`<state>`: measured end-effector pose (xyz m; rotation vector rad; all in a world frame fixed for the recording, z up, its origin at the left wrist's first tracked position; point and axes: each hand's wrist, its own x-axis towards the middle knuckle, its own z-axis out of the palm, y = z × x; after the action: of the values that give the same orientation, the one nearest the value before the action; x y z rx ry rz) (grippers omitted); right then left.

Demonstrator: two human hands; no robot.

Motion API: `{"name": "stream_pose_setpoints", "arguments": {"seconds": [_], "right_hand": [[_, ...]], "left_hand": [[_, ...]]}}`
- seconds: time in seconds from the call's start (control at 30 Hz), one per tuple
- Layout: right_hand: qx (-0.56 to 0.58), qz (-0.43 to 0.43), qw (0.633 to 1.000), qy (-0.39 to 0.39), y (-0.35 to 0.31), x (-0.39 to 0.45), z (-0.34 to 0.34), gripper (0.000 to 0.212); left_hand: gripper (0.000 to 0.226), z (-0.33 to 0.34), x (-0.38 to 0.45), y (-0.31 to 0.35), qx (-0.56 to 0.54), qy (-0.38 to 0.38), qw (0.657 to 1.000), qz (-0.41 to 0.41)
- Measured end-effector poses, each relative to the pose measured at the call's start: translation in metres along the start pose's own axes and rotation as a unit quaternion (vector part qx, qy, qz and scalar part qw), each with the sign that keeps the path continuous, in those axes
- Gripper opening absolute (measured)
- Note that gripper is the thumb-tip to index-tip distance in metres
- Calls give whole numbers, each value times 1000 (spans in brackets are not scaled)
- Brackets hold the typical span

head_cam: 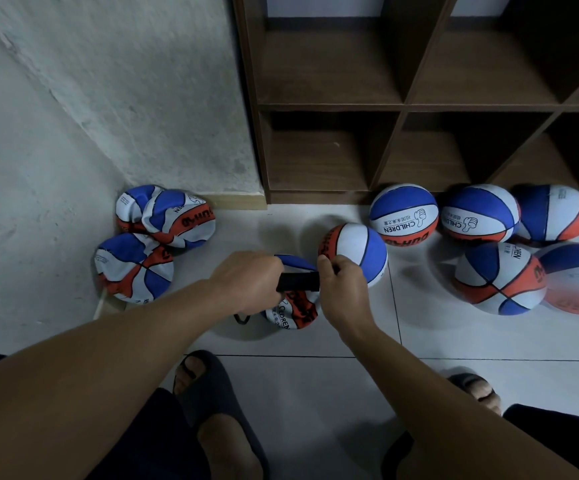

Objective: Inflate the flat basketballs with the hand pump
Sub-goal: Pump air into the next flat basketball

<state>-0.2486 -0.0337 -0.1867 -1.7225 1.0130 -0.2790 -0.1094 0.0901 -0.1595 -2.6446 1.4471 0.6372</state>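
My left hand (pixel 250 280) and my right hand (pixel 341 287) both grip the black handle of the hand pump (pixel 298 281), one at each end. Under the handle lies a crumpled blue, white and orange basketball (pixel 295 311) on the floor; the pump body is hidden behind my hands. A black hose loop (pixel 243 319) shows below my left hand. Just beyond my right hand sits a round, inflated ball (pixel 359 251).
Three flat balls (pixel 149 237) are heaped in the left corner against the wall. Several round balls (pixel 482 233) line the base of a dark wooden cubby shelf (pixel 402 109) on the right. My feet in dark slippers (pixel 208 386) stand on the white tiles.
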Motion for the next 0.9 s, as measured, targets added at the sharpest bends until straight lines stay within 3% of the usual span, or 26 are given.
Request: {"name": "stream_pose_setpoints", "arguments": {"seconds": [0.2, 0.47, 0.67, 0.9], "right_hand": [[-6, 4, 1000, -19, -2, 7, -8, 42], [1, 42, 998, 48, 3, 41, -62, 38], [-39, 2, 998, 54, 0, 17, -25, 40], [-11, -17, 1000, -2, -1, -2, -1, 44]], "left_hand": [[24, -9, 0, -5, -14, 0, 1000, 6], [25, -21, -1, -41, -12, -19, 998, -54], [31, -17, -3, -14, 28, 22, 999, -33], [30, -4, -2, -2, 18, 20, 1000, -5]]}}
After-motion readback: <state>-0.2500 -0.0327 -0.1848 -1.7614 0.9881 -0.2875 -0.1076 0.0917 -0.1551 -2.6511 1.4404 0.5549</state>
